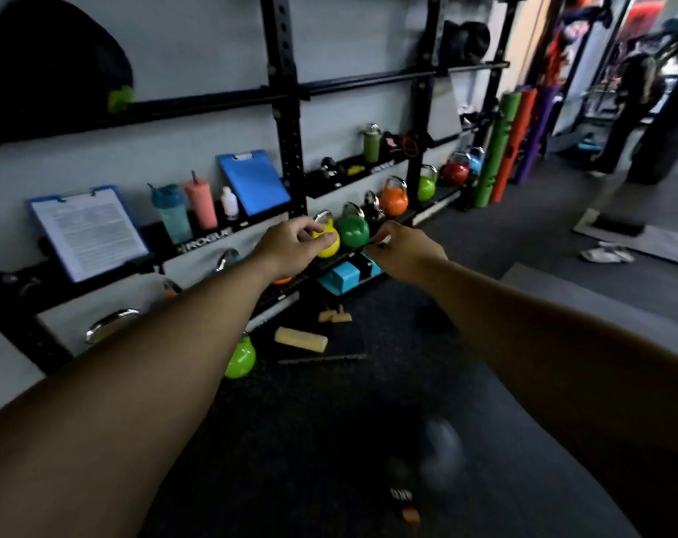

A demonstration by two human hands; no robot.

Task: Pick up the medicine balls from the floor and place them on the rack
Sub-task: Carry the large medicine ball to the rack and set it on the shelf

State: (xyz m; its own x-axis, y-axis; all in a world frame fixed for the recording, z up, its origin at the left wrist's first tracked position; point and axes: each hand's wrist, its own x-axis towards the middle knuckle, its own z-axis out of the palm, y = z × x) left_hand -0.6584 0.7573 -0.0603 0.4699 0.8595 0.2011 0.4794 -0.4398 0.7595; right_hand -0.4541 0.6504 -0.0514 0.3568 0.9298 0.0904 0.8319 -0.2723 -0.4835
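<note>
Two bare hands reach out ahead with nothing in them: the left hand has its fingers curled loosely with thumb and forefinger nearly meeting in front of the yellow kettlebell, and the right hand has its fingers bent inward the same way, pinching nothing I can make out. One dark ball already sits high on the rack at upper left, and another dark round shape rests on the upper bar to the right. Near the bottom a blurred dark round shape on the floor may be a ball waiting to be lifted, though it is too smeared to be sure

Risk, as I judge it: a ball set on the narrow bars could roll off onto the clipboard, the bottles or the kettlebells below. Loose foam blocks and a green kettlebell on the floor could trip a step

Bottles are capped; contents unseen
</note>
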